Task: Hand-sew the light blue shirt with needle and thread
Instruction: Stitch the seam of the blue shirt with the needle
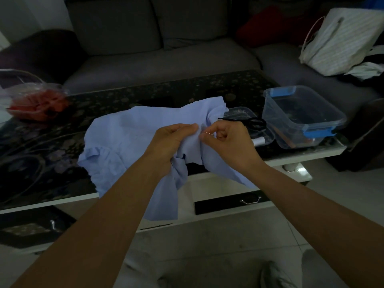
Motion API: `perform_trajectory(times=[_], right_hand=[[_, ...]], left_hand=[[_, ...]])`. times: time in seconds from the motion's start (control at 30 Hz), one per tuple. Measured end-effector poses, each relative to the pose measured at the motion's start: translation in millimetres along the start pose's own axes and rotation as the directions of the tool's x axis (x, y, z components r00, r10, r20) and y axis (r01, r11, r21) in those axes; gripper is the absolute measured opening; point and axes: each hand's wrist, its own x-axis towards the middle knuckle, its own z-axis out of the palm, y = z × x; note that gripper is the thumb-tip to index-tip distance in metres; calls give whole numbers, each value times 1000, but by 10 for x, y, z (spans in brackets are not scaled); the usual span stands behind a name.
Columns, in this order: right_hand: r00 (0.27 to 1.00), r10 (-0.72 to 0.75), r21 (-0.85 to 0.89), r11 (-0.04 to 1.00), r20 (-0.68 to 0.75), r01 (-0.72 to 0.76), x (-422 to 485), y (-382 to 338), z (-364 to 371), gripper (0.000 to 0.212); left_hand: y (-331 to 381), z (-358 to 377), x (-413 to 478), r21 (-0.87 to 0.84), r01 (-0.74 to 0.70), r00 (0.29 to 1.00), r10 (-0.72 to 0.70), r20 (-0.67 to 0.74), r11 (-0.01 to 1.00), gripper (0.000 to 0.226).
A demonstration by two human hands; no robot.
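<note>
Over table (pixel 108 104) | left hand (pixel 172 140) fingers clamp shirt (pixel 124 142) | right hand (pixel 228 142) fingers pinch needle (pixel 208 133) — level, tip left.

What I can see of the person is mostly arm: two long, slender forearms (pixel 99 221), bare from the wrists right back to the edge of view. The left hand (pixel 170 142) and the right hand (pixel 228 142) are bare as well. Lower down the legs are in pale grey trousers (pixel 278 275), the cloth loose and creased at the knees
</note>
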Motion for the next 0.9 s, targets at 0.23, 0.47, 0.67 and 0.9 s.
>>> perform_trajectory(times=[0.23,0.47,0.67,0.9], right_hand=[[878,-144,49,989,457,137,-108,-115,-145,5],[645,-108,17,989,756,145,-191,-182,-233,10],[845,-75,-24,994,530,103,-96,-156,-303,10],[958,167,39,983,235,-181,16,-32,-229,14]], left_hand=[[-15,-51,21,-49,47,996,-51,-80,998,23],[-10,-54,-30,-23,19,997,-21,-76,1000,16],[16,-63,-18,40,10,1000,-11,4,999,13],[40,-83,-38,131,-70,996,62,67,989,6]])
